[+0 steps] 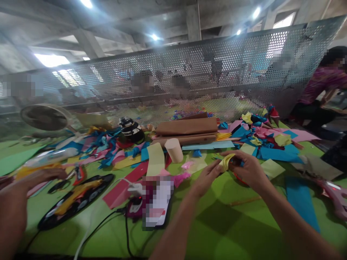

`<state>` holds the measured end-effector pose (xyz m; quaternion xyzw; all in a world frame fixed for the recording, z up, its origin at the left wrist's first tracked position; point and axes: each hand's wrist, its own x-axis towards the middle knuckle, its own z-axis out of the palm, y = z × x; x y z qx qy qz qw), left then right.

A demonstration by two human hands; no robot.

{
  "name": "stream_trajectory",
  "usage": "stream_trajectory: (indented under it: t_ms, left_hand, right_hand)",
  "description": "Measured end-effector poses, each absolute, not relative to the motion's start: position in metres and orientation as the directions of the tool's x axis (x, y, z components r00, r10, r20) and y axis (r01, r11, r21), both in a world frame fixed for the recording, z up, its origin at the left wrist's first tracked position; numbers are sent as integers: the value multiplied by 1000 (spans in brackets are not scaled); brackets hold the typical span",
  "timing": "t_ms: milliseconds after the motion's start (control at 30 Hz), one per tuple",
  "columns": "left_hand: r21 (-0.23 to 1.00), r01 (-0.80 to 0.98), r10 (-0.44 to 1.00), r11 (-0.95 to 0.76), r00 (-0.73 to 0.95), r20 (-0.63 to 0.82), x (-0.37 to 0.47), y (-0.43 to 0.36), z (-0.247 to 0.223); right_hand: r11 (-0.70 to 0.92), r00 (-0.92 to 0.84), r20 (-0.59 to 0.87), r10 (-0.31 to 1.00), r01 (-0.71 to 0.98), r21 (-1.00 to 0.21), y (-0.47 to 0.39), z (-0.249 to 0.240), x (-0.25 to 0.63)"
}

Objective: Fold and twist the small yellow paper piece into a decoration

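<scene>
A small curled piece of yellow paper (227, 162) is held between my two hands above the green table. My left hand (208, 177) pinches its lower left side, thumb and fingers together. From the right, my right hand (248, 169) closes on the paper with bent fingers, some of them hidden. An orange-red curved edge (240, 179) shows just under my right hand; I cannot tell what it belongs to. On the table below lies a thin brown stick (245, 201). Close by on the left are crumpled pink paper (181, 178) and a pale upright roll (174, 151).
A phone (159, 204) and a power strip with cables (135, 206) lie left of my arms. Another person's hand (51, 176) reaches in near a black tray (78, 200). Coloured paper scraps (267, 131), brown sheets (187, 126), a fan (45, 117) and a pink glue gun (334, 195) surround the area.
</scene>
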<state>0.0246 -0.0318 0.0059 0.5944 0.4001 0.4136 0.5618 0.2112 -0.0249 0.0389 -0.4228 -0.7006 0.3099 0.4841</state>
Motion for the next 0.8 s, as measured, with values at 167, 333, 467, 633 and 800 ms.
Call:
stream_trajectory:
  t_ms: [167,333,467,633,800]
  left_hand:
    - [996,-89,944,-4,328,33,28,-28,0]
    - [990,-138,932,34,363,18,30,-27,-2]
    - [993,-107,919,48,394,-2,31,-28,0]
    - [1000,3,912,21,409,-20,30,-30,9]
    - [999,48,921,11,388,-29,29,-31,11]
  right_hand:
    - [372,-91,362,928,142,-917,-24,38,207]
    - [403,-121,395,911,46,-914,-27,42,207]
    - [414,-202,393,897,69,-908,-29,43,208]
    - [494,-217,449,867,248,-834,-27,41,211]
    - [537,-256,476,841,300,-788,-24,40,215]
